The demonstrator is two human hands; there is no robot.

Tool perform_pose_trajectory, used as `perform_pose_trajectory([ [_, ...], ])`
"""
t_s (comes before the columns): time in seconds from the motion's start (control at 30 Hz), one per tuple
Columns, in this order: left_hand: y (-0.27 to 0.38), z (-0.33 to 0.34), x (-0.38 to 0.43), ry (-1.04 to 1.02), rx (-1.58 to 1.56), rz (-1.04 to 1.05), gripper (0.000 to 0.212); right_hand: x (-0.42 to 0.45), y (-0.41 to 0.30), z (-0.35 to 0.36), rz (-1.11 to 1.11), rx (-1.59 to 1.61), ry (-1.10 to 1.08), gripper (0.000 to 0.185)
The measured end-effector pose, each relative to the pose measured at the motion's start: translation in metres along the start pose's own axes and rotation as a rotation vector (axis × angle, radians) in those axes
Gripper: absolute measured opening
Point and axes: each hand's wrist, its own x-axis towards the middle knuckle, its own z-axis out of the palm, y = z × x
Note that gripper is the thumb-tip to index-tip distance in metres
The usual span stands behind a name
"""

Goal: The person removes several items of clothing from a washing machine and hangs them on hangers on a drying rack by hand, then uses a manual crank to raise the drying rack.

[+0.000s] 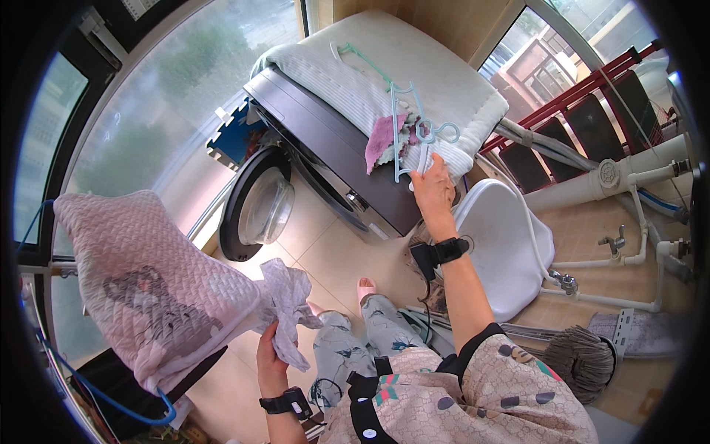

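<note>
My left hand [270, 351] is closed on a crumpled pale grey cloth [285, 302], beside a pink quilted fabric [161, 277] with a grey printed patch. Over at the washing machine, my right hand [435, 186] reaches to the front edge of the padded white cover [421, 50], its fingers at a white plastic piece [422, 158] by a light blue hanger [395, 133]. Whether it grips that piece is hard to tell. Beside the hanger lie a purple cloth [384, 139] with scalloped edges and a green hanger [366, 58]. The washing machine [344, 150] has its round door [258, 202] open.
A white basin [499, 250] stands right of the machine, near white pipes [604, 299] and a tap [613, 241]. A grey mop head [579, 361] lies at the lower right. Dark red racks [577, 116] lean behind. A blue hanger [105, 397] is at the lower left, by the windows.
</note>
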Motion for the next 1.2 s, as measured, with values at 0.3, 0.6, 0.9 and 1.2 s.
perform_pose_trajectory([
  [0.3,0.013,-0.079,-0.057,0.096,-0.051,0.12,0.025,0.016,-0.018,0.032,0.044,-0.206,-0.137,0.066],
  [0.6,0.03,-0.139,-0.098,-0.006,-0.271,0.187,0.023,0.014,0.028,0.02,-0.016,0.444,-0.01,0.036],
  [0.9,0.071,-0.186,-0.13,-0.254,-0.331,0.298,0.02,-0.125,-0.015,-0.103,-0.272,0.294,-0.653,0.031],
  [1.2,0.091,-0.183,-0.175,-0.234,-0.414,0.549,0.057,-0.233,-0.184,-0.078,-0.668,0.385,-1.554,0.034],
])
